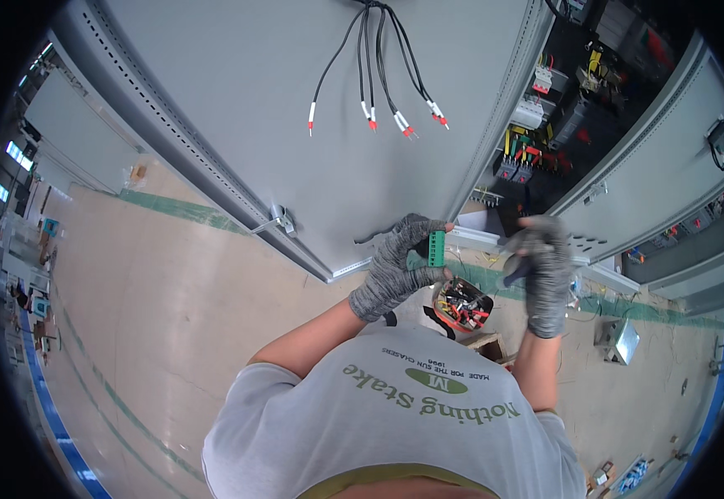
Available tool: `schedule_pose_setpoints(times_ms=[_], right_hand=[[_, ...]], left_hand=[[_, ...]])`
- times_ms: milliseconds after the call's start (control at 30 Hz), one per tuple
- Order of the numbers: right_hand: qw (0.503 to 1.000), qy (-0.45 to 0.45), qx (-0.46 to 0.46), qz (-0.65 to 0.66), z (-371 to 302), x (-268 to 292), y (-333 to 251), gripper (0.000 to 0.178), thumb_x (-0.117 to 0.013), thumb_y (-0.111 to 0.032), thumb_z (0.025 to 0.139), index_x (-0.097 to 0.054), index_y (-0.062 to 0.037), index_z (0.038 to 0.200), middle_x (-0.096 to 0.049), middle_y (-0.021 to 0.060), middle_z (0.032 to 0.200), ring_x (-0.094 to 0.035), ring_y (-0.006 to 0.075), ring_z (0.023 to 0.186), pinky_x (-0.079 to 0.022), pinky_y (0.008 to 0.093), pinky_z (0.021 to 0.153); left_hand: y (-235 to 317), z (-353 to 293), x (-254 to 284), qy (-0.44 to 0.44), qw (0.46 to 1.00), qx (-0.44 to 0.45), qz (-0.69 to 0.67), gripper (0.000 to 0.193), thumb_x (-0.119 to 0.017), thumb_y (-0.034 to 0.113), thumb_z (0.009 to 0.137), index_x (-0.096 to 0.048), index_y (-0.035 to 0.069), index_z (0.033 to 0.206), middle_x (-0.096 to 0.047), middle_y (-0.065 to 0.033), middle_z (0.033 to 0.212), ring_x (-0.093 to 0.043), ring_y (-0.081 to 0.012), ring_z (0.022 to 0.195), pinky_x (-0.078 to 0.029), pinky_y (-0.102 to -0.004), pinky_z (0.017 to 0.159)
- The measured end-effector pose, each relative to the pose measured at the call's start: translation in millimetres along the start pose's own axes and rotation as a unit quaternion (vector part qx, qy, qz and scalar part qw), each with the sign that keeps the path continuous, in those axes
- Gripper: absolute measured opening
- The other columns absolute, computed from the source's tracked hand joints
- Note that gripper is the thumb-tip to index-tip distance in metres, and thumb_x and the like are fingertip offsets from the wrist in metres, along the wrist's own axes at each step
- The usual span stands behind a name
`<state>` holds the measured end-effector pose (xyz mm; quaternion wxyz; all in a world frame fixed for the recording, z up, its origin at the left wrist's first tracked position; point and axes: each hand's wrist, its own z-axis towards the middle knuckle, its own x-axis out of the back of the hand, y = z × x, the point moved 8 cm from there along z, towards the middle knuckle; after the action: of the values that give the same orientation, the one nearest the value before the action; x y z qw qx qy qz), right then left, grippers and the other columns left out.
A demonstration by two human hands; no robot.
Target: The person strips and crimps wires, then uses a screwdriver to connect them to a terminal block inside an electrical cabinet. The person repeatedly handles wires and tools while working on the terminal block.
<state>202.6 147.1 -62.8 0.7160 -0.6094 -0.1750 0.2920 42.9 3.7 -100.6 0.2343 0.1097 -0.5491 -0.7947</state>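
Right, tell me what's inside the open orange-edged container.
Inside the container, a jumble of small red, yellow, white and black pieces shows, too small to name. Whatever lies beneath the top layer is covered.

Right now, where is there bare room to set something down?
Beige floor at left is bare between the green floor strip, grey metal panel and white T-shirt. Crowded: the open orange-rimmed container of small items below and between the grey-gloved hands, and the coloured wiring upper right.
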Motion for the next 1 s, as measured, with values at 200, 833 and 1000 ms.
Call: schedule_pose_setpoints(times_ms=[200, 833, 1000], right_hand=[[0.967, -0.173, -0.148, 0.112, -3.4, -63.2, 45.2, 0.027, -0.062, -0.023, 0.092, -0.059, -0.0065, 0.113, -0.059, -0.0021, 0.069, -0.048, 0.0018, 0.049, -0.036, 0.0173, 0.041], [0.968, -0.125, -0.105, 0.191, 56.1, -68.6, 25.4, 0.038, -0.072, -0.034, 0.084, -0.063, -0.0031, 0.103, -0.066, 0.0044, 0.084, -0.052, 0.0034, 0.054, -0.036, 0.0159, 0.041], [0.952, -0.121, -0.057, 0.275, 85.9, -74.1, 10.1, 0.035, -0.067, -0.029, 0.090, -0.059, -0.0002, 0.108, -0.063, 0.0067, 0.089, -0.047, 0.0061, 0.054, -0.036, 0.0172, 0.043]], left_hand=[[27.1, 16.0, -8.1, 0.027, 0.983, -0.109, 0.142, 0.061, -0.084, 0.026, 0.067, -0.062, 0.013, 0.123, -0.052, -0.0084, 0.113, -0.053, -0.0254, 0.106, -0.044, -0.0379, 0.094], [1.6, 63.4, 40.4, 0.008, 0.981, -0.137, 0.138, 0.064, -0.079, 0.017, 0.073, -0.054, 0.008, 0.132, -0.056, -0.0097, 0.112, -0.056, -0.0224, 0.100, -0.047, -0.0346, 0.088], [-4.4, 113.3, 77.4, 0.097, 0.892, -0.259, 0.358, 0.055, -0.065, 0.000, 0.080, -0.053, 0.008, 0.132, -0.054, -0.0150, 0.126, -0.056, -0.0284, 0.111, -0.048, -0.0382, 0.091]])
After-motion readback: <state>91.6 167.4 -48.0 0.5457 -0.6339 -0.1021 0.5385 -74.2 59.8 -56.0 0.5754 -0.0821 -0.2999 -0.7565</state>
